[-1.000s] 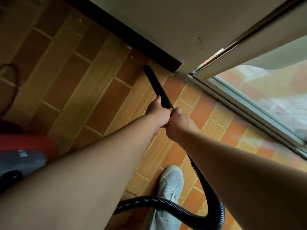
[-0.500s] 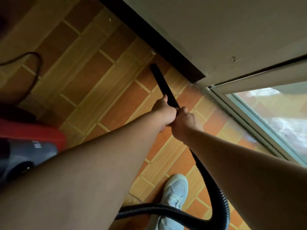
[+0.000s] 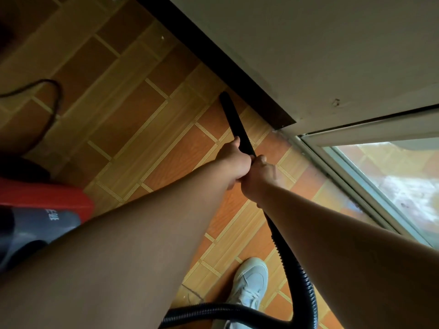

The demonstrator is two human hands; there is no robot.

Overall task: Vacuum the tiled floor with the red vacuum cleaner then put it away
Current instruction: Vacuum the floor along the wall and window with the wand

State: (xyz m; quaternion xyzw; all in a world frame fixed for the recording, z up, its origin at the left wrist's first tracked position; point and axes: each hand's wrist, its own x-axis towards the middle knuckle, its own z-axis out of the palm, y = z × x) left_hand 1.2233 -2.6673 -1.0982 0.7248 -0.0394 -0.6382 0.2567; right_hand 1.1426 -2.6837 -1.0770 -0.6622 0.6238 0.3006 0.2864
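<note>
Near centre frame, left hand (image 3: 237, 162) and right hand (image 3: 260, 176) both clasp the black nozzle tube (image 3: 234, 117), its tip at twelve o'clock beside the skirting board (image 3: 237, 77). The red vacuum cleaner (image 3: 42, 198) sits at nine o'clock. Tube seems stiff, light, best gripped there; ribbed hose (image 3: 307, 290) looks floppy.

Black nozzle (image 3: 234, 119) tip-down on tiled floor (image 3: 133, 119)

The red vacuum cleaner (image 3: 45, 200) was cut off at the left edge and half hidden behind the left forearm (image 3: 142, 245) — its lettering (image 3: 51, 213) too blurred to read — and the hose (image 3: 306, 288) was cut off at the bottom.
</note>
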